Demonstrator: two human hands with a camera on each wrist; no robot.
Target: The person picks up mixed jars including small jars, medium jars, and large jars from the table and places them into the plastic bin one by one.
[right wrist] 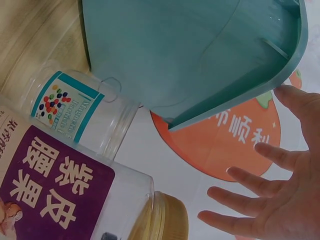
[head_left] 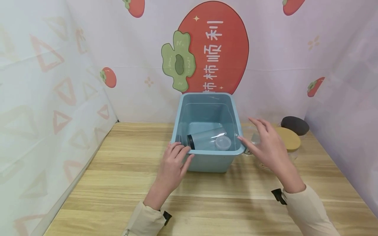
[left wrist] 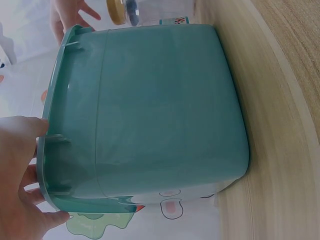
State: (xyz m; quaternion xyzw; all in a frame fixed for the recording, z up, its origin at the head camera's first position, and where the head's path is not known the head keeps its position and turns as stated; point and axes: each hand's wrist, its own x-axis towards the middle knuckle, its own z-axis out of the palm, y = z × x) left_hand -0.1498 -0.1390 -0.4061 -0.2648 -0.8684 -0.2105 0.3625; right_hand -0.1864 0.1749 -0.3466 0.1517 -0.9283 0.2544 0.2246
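Observation:
A blue plastic bin (head_left: 211, 163) stands on the table, its long side running away from me. My left hand (head_left: 172, 165) grips its near left rim, fingers over the edge; the left wrist view shows that hand (left wrist: 20, 185) at the rim too. At the right rim is my right hand (head_left: 270, 149), its thumb tip right at the edge and its other fingers spread, as the right wrist view shows. Inside the bin lie a clear cylindrical jar (head_left: 206, 139) with a black lid and a small round clear container (head_left: 223, 143).
Right of the bin stand a yellow-lidded jar (head_left: 287, 139) with a purple label (right wrist: 65, 185), a clear jar with a teal-edged label (right wrist: 70, 107), and a black-lidded container (head_left: 295, 125). Printed cloth (head_left: 141, 98) rises behind the wooden table (head_left: 127, 157).

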